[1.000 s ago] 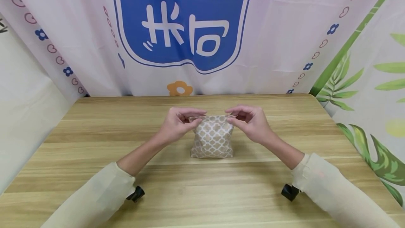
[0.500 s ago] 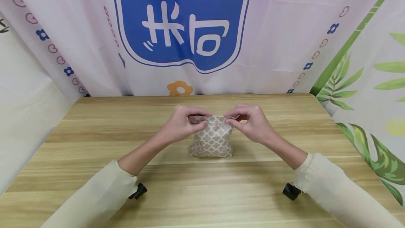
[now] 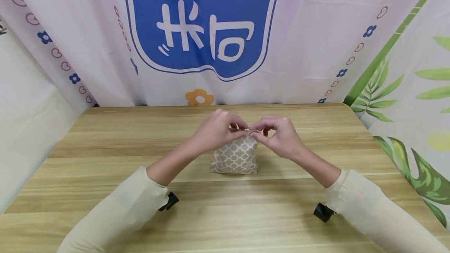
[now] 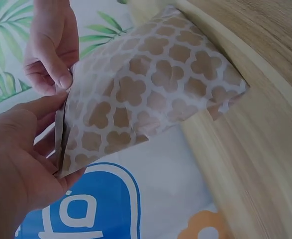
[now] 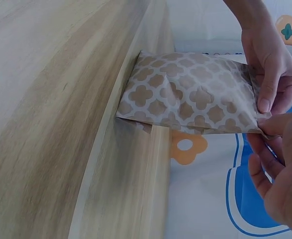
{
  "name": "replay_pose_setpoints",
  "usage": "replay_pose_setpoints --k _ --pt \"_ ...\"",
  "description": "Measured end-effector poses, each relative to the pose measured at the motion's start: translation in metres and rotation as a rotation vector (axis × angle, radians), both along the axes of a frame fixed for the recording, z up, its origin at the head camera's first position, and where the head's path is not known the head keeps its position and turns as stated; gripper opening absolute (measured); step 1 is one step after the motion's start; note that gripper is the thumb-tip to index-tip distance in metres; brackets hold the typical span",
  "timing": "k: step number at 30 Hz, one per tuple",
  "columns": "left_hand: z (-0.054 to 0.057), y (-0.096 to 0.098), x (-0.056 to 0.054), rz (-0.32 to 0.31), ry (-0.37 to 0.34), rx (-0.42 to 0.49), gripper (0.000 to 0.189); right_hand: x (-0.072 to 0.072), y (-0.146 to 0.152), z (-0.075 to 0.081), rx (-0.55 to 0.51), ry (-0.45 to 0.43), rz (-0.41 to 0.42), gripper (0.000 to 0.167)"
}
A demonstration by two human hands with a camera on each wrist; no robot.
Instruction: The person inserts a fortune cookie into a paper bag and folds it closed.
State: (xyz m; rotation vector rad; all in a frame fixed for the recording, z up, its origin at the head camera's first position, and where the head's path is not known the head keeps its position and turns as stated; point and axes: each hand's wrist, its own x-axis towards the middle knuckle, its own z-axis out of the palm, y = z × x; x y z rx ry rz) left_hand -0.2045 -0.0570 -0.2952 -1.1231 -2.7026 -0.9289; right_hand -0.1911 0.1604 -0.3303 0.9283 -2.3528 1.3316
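A small brown paper bag (image 3: 236,156) with a white lattice pattern stands upright on the wooden table, its top edge folded. My left hand (image 3: 220,131) pinches that top edge near its right end, thumb in front and fingers behind. At the right corner of the same edge, my right hand (image 3: 277,135) pinches the paper between thumb and fingers. The two hands' fingertips nearly meet. In the left wrist view the bag (image 4: 150,84) looks puffed out below the fold. The right wrist view shows the bag's base (image 5: 131,89) on the tabletop.
The wooden table (image 3: 225,214) spreads around the bag on all sides. Behind it hangs a printed cloth (image 3: 306,42) with a blue sign. A leaf-patterned cloth (image 3: 415,112) lines the right side. Each sleeve has a black wrist camera (image 3: 323,212) beneath it.
My left hand has slid rightward along the bag's top edge, from its left corner to beside my right hand. The right hand stays at the right corner, and the bag stands where it was.
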Motion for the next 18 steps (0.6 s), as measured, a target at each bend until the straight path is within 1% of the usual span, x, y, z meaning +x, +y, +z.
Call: replay_pose_setpoints --k 2,5,8,10,14,18 --pt "-0.0003 0.0019 0.0003 0.021 0.011 -0.009 0.012 0.0005 0.0003 0.0001 -0.010 -0.018 -0.015 0.012" --pt "-0.0023 0.0031 0.0010 0.044 0.048 -0.014 0.011 0.0016 -0.0001 0.0011 -0.018 -0.070 -0.030 0.012" --pt "-0.0052 0.0033 0.0016 0.058 0.087 -0.012 0.009 0.0017 -0.0012 0.0020 -0.010 -0.113 -0.039 0.012" --pt "-0.0071 0.0034 0.0016 0.065 0.102 -0.006 0.009 0.0015 -0.0020 0.0023 -0.003 -0.131 -0.047 0.011" --pt "-0.0095 0.0032 0.0013 0.078 0.102 0.009 0.009 0.0014 -0.0029 0.0024 -0.022 -0.150 -0.064 0.007" --pt "-0.0100 0.0006 0.0001 0.078 0.071 0.023 0.008 0.0015 -0.0027 0.0005 -0.076 -0.173 -0.058 0.004"
